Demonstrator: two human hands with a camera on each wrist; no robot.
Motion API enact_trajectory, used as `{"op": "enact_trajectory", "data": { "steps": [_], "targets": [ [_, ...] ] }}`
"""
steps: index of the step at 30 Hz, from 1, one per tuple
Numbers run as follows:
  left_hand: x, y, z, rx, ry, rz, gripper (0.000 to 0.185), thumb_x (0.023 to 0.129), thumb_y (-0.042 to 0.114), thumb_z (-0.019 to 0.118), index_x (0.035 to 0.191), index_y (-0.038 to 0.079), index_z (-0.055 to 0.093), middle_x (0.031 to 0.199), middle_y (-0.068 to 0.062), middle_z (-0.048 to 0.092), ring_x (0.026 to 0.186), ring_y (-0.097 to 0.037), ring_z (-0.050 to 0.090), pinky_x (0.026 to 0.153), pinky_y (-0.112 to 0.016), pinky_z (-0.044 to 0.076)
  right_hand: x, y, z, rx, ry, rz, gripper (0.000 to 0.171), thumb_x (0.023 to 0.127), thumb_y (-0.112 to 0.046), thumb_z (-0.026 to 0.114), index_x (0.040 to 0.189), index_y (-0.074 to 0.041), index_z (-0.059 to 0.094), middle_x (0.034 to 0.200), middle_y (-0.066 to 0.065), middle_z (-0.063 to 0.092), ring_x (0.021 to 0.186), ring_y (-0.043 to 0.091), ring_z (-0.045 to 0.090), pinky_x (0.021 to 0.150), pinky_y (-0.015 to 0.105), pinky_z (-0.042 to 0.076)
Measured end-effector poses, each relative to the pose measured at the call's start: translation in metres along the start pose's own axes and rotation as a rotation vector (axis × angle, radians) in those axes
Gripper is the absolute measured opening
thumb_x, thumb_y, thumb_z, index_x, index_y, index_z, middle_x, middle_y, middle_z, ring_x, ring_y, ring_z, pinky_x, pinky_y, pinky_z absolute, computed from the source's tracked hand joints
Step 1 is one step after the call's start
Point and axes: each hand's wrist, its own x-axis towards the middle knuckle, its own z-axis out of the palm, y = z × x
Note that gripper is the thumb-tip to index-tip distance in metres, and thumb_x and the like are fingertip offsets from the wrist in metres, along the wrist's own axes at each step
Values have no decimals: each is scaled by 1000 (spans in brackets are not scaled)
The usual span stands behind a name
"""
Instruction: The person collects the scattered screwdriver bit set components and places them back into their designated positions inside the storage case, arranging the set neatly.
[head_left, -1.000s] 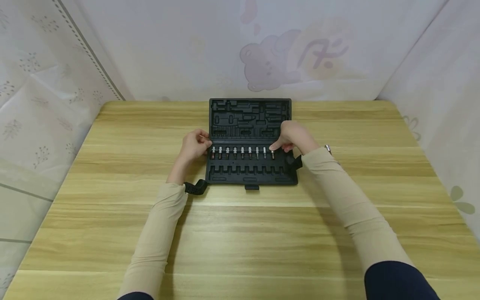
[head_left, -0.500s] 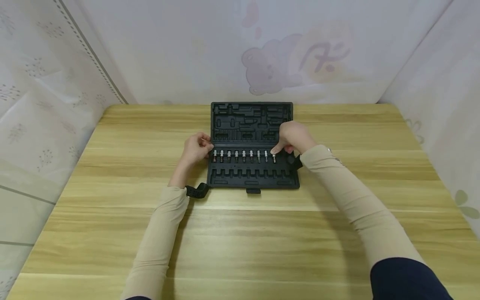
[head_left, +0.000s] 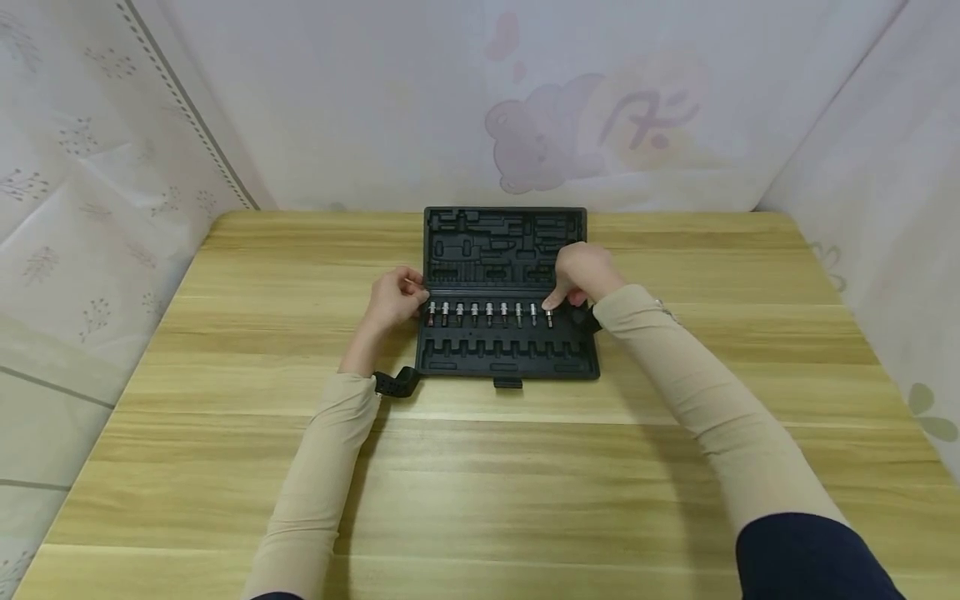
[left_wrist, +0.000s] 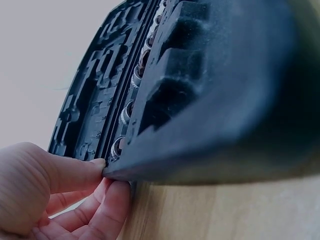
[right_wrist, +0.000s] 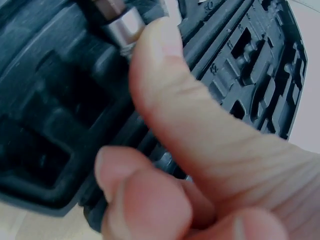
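Note:
An open black tool case lies flat on the wooden table. A row of several silver bit sockets stands across its near half. My left hand pinches the case's left edge; the left wrist view shows thumb and fingers of that hand clamped on the case's corner, with sockets behind. My right hand sits at the row's right end. In the right wrist view the right hand has its thumb pressed on the rightmost socket, the other fingers curled below.
The case's far half holds only moulded recesses. A small latch tab sticks out of the case's near edge. Black wrist straps sit on both sleeves. Patterned fabric walls close in the table on three sides.
Both hands stay where they were on the case and the rightmost socket. The head view has shifted slightly.

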Motion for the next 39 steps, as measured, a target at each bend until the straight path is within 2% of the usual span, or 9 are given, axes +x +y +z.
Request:
{"op": "enact_trajectory", "data": {
  "steps": [5,10,13,19,22,26,32,35,39],
  "targets": [
    [1,-1,0,-1,0,-2,22,89,-1,59,110,-6,55,89,-18,60,67,-20,57,62,-30,55,2,0,-1,-12,-8,-15,48,72,-56,72,85,-10,70,50,-6,48,50,9,50,69,30,49],
    [1,-2,0,-4,1,2,23,89,-1,58,111,-5,56,89,-18,61,69,-21,57,62,-30,55,6,3,1,17,-29,-2,46,72,-57,72,69,-12,62,48,-6,45,40,5,35,51,21,40],
    [1,-1,0,-4,5,6,23,88,-2,58,110,-6,56,89,-18,61,68,-20,57,61,-30,55,6,4,2,37,-49,0,47,72,-56,72,61,-14,55,47,-6,44,38,5,31,46,18,34],
    [0,-1,0,5,13,4,21,88,-2,59,109,-6,56,86,-18,61,63,-18,56,59,-29,54,0,1,1,12,3,-29,43,72,-55,72,68,-13,63,50,-6,47,45,7,43,59,26,46],
    [1,-1,1,8,12,5,22,88,-2,59,110,-6,56,87,-18,61,63,-18,57,59,-29,54,-2,1,3,-4,29,-35,43,73,-56,71,66,-15,62,50,-6,46,47,8,45,65,28,48],
    [1,-2,2,11,7,7,23,88,-2,58,111,-5,56,90,-19,62,64,-19,57,60,-29,54,-3,3,6,7,41,-38,45,73,-56,71,71,-12,60,48,-6,45,45,7,43,63,28,47],
    [1,-1,3,19,5,20,23,88,-2,58,111,-6,56,90,-20,62,63,-19,57,59,-29,54,-2,5,10,40,43,-30,54,72,-56,73,92,-6,68,49,-6,47,41,6,42,58,27,48],
    [2,-1,2,16,5,26,23,88,-2,58,110,-6,56,90,-21,62,62,-19,57,59,-29,54,-2,5,11,56,69,-32,54,71,-55,74,90,-5,66,50,-5,49,42,6,44,61,28,49],
    [1,-1,2,22,12,22,22,88,-2,58,109,-6,56,89,-20,62,62,-19,57,58,-29,54,-6,8,17,83,131,-71,46,72,-53,74,71,-8,64,48,-4,49,42,8,46,67,30,49]
  ]
}}
